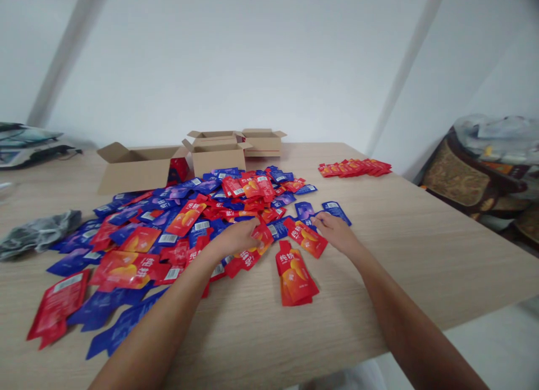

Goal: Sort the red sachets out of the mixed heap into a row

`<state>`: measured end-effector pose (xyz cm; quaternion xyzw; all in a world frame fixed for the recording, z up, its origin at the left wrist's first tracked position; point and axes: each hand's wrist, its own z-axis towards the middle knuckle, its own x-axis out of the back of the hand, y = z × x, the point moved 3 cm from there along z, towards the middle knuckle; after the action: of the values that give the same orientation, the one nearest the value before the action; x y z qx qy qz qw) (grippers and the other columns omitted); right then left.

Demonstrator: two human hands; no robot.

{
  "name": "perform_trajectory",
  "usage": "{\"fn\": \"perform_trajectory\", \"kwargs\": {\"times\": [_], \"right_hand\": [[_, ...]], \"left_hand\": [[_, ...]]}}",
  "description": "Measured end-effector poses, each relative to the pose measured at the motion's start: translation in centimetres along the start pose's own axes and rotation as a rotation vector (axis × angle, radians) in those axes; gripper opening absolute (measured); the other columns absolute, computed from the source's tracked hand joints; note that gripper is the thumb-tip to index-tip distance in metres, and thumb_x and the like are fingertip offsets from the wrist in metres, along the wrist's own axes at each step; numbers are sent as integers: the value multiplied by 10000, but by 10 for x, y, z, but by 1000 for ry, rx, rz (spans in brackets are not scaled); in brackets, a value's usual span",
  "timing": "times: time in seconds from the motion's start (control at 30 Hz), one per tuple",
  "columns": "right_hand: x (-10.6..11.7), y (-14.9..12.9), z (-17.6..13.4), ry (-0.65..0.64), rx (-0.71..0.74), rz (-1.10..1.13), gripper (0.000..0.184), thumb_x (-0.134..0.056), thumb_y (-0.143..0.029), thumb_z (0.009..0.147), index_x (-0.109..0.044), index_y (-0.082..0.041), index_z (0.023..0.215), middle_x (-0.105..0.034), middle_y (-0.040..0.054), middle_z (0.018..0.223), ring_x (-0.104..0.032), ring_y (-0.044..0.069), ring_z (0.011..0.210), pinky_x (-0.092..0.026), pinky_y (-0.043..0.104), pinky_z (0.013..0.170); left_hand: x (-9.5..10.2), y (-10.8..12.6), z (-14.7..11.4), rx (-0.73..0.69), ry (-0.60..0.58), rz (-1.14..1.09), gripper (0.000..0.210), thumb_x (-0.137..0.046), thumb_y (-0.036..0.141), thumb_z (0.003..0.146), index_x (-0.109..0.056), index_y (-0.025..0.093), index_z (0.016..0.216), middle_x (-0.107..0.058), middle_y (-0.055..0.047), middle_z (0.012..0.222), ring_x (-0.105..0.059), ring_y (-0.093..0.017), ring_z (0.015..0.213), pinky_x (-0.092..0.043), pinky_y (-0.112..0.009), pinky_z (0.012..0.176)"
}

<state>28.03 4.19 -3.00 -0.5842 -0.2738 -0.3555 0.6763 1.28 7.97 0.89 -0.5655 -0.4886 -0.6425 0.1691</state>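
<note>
Over the right part of a mixed heap of red and blue pouches (185, 216), my left hand (240, 237) has its fingers curled onto a red pouch (252, 254) with yellow fruit printed on it. My right hand (334, 230) is at the heap's right edge, its fingertips pinched together at the upper edge of another red pouch (306, 239); the exact contact is hard to see. Close to that hand lie a blue pouch (337, 211) and a blue-purple one (304, 210). Between my forearms, a small stack of red pouches (296, 278) lies face up on the table.
Open cardboard boxes (135, 171) stand behind the heap, with more boxes (261, 143) farther back. A fanned row of red pouches (355, 167) lies at the back right. A grey cloth (40, 233) rests at the left. A patterned chair (457, 174) stands beyond the table's right edge.
</note>
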Motion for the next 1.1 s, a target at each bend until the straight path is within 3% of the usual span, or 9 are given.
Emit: {"fn": "perform_trajectory", "kwargs": {"times": [0.1,0.2,0.33,0.57,0.67,0.77,0.87,0.97,1.1], "right_hand": [[-16,-31,-11,-137,57,356,347,-398,-501,878,-573,-203,915,-597,-3,670,-550,139,580,-390,233,516],[-28,-57,-23,-187,112,594,377,-399,-527,879,-534,-221,1052,-620,4,795,-560,132,637,-418,228,521],[-31,-69,-31,-105,218,525,357,-368,-499,906,-584,-220,848,-618,14,773,-553,154,704,-422,260,618],[-13,-38,-21,154,61,444,439,-345,-544,899,-495,-206,663,-539,10,608,-499,152,577,-356,250,529],[-10,-30,-16,162,-12,601,445,-410,-583,858,-468,-202,633,-509,-3,563,-462,132,513,-338,241,478],[-13,-29,-12,-39,-77,826,422,-478,-609,807,-509,-199,715,-517,-26,542,-417,104,425,-311,226,411],[-13,-28,-12,-187,-74,857,401,-514,-594,795,-535,-195,760,-502,-47,497,-364,78,366,-258,205,368],[-8,-24,-11,-143,-43,744,413,-497,-582,813,-523,-190,688,-465,-48,448,-362,75,366,-231,201,365],[1,-12,-6,-63,-136,776,432,-492,-610,783,-502,-194,670,-524,-25,500,-423,92,397,-281,204,368]], "left_hand": [[11,11,-4,-62,137,-177,347,-551,390,772,-548,157,1028,-620,-95,1056,-577,-250,944,-428,-324,810],[3,35,-10,-186,61,-382,252,-562,381,782,-559,169,919,-617,-39,913,-572,-197,828,-443,-278,728],[-13,57,-13,-283,-43,-562,185,-625,336,746,-540,176,784,-568,19,756,-527,-135,698,-427,-223,632],[-15,42,-10,-73,-289,-757,300,-612,447,748,-559,159,681,-568,28,538,-466,-84,439,-349,-187,435],[-9,38,-6,-62,-172,-804,358,-628,463,731,-501,168,574,-500,46,434,-380,-59,366,-284,-178,390],[-4,37,-3,-76,-17,-913,366,-656,456,712,-463,179,572,-411,85,394,-294,-40,347,-221,-173,379],[-3,34,0,5,111,-954,400,-695,481,660,-441,188,563,-319,114,372,-214,-32,331,-154,-179,367],[-4,29,4,69,201,-870,476,-633,564,678,-400,197,484,-292,104,335,-207,-38,308,-150,-193,363],[4,10,8,61,350,-570,542,-375,574,841,-420,197,454,-403,46,345,-364,-83,328,-303,-213,427]]}}
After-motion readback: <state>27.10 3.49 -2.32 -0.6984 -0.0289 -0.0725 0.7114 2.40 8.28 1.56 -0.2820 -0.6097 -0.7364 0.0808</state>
